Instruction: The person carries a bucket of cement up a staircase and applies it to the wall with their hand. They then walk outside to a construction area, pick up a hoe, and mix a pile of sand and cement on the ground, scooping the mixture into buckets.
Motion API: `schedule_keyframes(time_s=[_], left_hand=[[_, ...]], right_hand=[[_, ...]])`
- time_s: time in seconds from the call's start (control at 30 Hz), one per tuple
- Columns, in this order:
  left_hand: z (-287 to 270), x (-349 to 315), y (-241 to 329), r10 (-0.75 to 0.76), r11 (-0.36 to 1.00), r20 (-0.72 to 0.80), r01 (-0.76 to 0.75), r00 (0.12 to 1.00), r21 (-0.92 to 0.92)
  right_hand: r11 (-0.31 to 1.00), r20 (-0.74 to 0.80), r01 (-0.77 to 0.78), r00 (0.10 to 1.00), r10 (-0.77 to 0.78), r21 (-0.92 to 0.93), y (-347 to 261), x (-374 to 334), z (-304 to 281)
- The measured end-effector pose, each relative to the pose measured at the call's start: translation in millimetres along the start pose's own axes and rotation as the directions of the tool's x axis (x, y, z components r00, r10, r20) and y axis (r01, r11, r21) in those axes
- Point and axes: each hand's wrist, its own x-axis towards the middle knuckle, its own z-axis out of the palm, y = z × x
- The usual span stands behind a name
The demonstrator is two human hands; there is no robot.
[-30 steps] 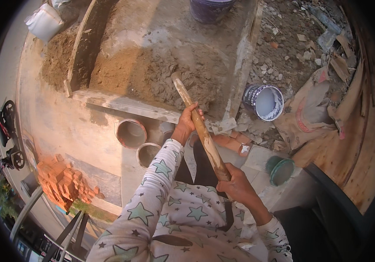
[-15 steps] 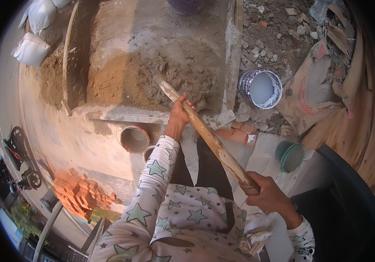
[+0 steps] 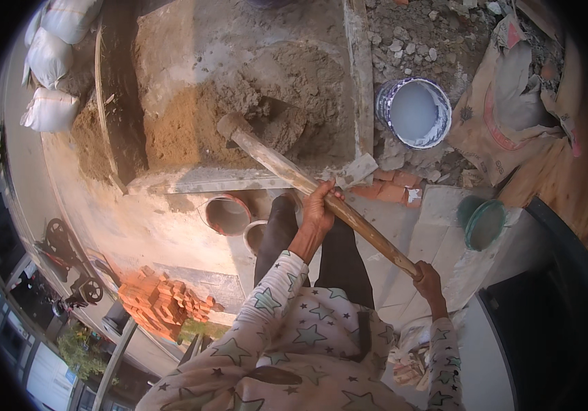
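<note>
A long wooden-handled hoe (image 3: 277,162) slants from the mixing box down to my right side. My left hand (image 3: 319,207) is closed around the middle of the handle. The handle's lower end is in the closed grip of my right hand (image 3: 429,281). Beyond my left hand, the hoe's head rests in a heap of wet grey mortar (image 3: 314,77), with the blade partly hidden by the mix. Brown sand (image 3: 174,130) lies left of the mortar. A wooden board (image 3: 215,179) forms the box's near edge, below the hoe head.
A paint bucket (image 3: 385,113) of cloudy water stands right of the box. Near my legs are a reddish bucket (image 3: 213,207) and a smaller pail (image 3: 248,236). A green bucket (image 3: 470,211) sits at right. Stacked bricks (image 3: 153,305) and white sacks (image 3: 51,109) lie left.
Both hands have shifted right with the hoe, my left also downward and my right slightly upward. The hoe's head, hidden before, now shows above the mortar's surface.
</note>
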Motion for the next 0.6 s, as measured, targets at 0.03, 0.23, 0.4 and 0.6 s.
schedule_keyframes(time_s=[0.03,0.23,0.4,0.6], left_hand=[[1,-5,-1,0.001,1.000,-0.008,-0.001,1.000,0.014],[12,-22,-8,0.029,0.993,0.074,-0.037,0.997,0.115],[-7,27,6,-0.014,0.992,0.058,0.006,0.998,0.125],[-20,120,20,0.053,0.970,-0.043,-0.041,0.998,0.241]], right_hand=[[1.000,0.001,-0.012,1.000,0.012,0.012,3,-1,5],[1.000,-0.007,0.011,1.000,-0.011,0.023,8,-4,12],[0.992,-0.036,0.004,0.999,0.001,0.124,-18,-18,16],[0.987,0.071,-0.110,0.992,0.101,0.120,-113,27,19]])
